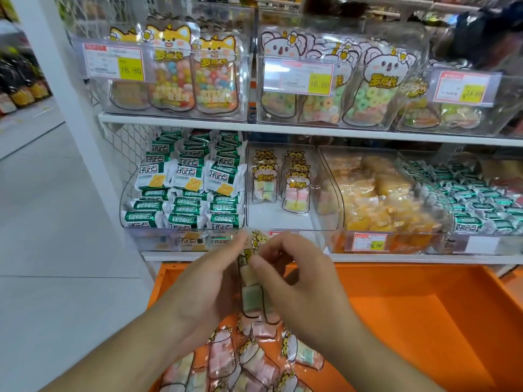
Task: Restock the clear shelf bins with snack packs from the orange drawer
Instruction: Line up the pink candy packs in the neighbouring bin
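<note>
Bright, even store lighting from overhead, no hard shadows. Soft shadow under the left hand (pixel 206 281) and right hand (pixel 297 278) on the orange drawer (pixel 410 306). White glare streaks on the clear shelf bins (pixel 283 219) and the price tags (pixel 308 76), print washed out. Wide-angle bend: shelf edge (pixel 311 131) bows, white post (pixel 70 108) leans. Motion smear on the held snack pack (pixel 250 290). Top right corner dark and blurred; left aisle edge soft, smeared.
</note>
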`<state>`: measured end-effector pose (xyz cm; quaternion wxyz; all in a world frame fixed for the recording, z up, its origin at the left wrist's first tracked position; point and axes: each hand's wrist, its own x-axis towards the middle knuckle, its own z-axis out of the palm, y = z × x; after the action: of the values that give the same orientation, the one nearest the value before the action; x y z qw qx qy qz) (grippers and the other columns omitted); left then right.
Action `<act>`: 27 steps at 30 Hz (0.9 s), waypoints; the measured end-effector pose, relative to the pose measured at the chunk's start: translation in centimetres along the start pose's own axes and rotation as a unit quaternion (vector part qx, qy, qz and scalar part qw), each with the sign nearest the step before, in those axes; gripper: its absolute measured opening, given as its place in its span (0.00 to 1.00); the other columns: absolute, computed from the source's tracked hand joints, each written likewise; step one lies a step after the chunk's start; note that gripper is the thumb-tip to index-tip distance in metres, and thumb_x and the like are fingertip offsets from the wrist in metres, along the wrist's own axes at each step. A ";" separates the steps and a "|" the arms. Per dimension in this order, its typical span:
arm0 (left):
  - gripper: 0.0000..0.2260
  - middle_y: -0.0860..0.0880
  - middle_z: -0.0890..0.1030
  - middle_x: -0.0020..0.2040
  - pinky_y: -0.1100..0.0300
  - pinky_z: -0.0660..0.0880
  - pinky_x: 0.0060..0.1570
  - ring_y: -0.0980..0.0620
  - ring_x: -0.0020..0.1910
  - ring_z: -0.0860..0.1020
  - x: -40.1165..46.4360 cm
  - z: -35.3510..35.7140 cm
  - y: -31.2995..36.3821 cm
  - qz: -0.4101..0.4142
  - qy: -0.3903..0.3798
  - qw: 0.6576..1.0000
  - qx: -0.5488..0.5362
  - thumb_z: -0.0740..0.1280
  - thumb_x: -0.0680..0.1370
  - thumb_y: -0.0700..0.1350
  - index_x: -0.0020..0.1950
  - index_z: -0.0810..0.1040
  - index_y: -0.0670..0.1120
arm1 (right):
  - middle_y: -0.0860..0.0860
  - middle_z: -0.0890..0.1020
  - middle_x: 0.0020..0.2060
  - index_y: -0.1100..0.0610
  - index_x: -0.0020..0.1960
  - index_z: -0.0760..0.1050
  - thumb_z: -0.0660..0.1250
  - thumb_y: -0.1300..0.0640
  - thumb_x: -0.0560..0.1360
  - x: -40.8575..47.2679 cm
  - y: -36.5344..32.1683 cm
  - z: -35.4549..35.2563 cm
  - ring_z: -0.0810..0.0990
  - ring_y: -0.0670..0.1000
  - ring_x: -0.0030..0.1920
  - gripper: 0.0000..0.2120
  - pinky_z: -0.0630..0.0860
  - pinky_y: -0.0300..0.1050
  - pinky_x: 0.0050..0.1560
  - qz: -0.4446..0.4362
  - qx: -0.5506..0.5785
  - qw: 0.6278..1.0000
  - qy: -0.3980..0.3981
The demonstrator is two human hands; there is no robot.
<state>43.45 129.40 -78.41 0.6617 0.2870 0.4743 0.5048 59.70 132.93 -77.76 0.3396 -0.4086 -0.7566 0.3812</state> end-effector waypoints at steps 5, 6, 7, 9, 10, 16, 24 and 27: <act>0.27 0.32 0.83 0.60 0.33 0.74 0.65 0.30 0.61 0.81 0.5 -1.3 0.4 0.044 0.004 0.999 0.011 0.75 0.77 0.56 0.68 0.78 0.39 | 0.46 0.85 0.50 0.50 0.55 0.80 0.65 0.72 0.80 0.5 0.1 -1.5 0.85 0.48 0.53 0.18 0.82 0.49 0.57 0.048 0.116 0.991 -0.056; 0.26 0.34 0.84 0.60 0.36 0.77 0.63 0.33 0.60 0.83 0.6 -1.6 0.2 0.051 0.006 0.998 0.026 0.78 0.74 0.50 0.67 0.77 0.39 | 0.47 0.85 0.51 0.51 0.57 0.79 0.64 0.75 0.79 0.5 0.1 -1.7 0.85 0.49 0.53 0.20 0.83 0.49 0.57 0.046 0.113 0.991 -0.063; 0.24 0.36 0.85 0.58 0.41 0.80 0.58 0.36 0.59 0.84 0.6 -1.6 0.0 0.056 0.012 0.997 0.049 0.80 0.73 0.43 0.65 0.77 0.40 | 0.47 0.86 0.52 0.52 0.57 0.79 0.64 0.77 0.78 0.6 0.1 -1.8 0.86 0.49 0.53 0.22 0.83 0.49 0.56 0.048 0.115 0.990 -0.065; 0.21 0.38 0.87 0.55 0.49 0.82 0.52 0.40 0.56 0.86 0.3 -1.2 -0.2 0.060 0.009 0.992 0.107 0.79 0.72 0.34 0.62 0.78 0.41 | 0.49 0.86 0.53 0.55 0.58 0.78 0.64 0.78 0.78 0.9 0.2 -2.2 0.87 0.51 0.49 0.21 0.84 0.48 0.50 0.060 0.150 0.986 -0.049; 0.19 0.38 0.87 0.54 0.49 0.82 0.53 0.40 0.56 0.86 0.4 -1.3 -0.4 0.067 -0.001 0.989 0.131 0.77 0.73 0.32 0.62 0.79 0.40 | 0.49 0.86 0.52 0.55 0.57 0.79 0.65 0.77 0.78 1.1 0.2 -2.5 0.87 0.50 0.47 0.19 0.83 0.46 0.46 0.064 0.171 0.983 -0.033; 0.20 0.51 0.87 0.44 0.64 0.79 0.43 0.54 0.45 0.85 0.5 -1.4 -0.5 0.074 -0.038 0.969 0.231 0.73 0.77 0.31 0.66 0.79 0.46 | 0.45 0.80 0.51 0.34 0.64 0.75 0.76 0.49 0.77 1.6 1.2 -4.1 0.81 0.51 0.43 0.20 0.80 0.45 0.45 0.086 -0.003 0.996 0.011; 0.22 0.56 0.85 0.61 0.45 0.72 0.71 0.55 0.63 0.82 0.9 -2.0 -0.1 0.085 -0.035 0.930 0.355 0.75 0.76 0.45 0.68 0.77 0.60 | 0.45 0.84 0.46 0.41 0.55 0.83 0.78 0.56 0.75 2.5 1.7 -4.7 0.83 0.45 0.47 0.13 0.81 0.42 0.49 0.080 0.006 0.996 -0.045; 0.26 0.61 0.82 0.65 0.48 0.70 0.74 0.59 0.67 0.79 1.2 -2.1 0.3 0.099 -0.025 0.924 0.367 0.76 0.76 0.46 0.71 0.74 0.60 | 0.49 0.84 0.40 0.45 0.49 0.84 0.80 0.58 0.74 3.3 1.7 -5.2 0.83 0.48 0.41 0.10 0.83 0.49 0.46 0.069 -0.006 0.996 -0.050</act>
<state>41.49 130.40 -79.34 0.4680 0.5684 0.5786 0.3509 63.17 138.07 -76.04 0.2720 -0.4422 -0.7448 0.4193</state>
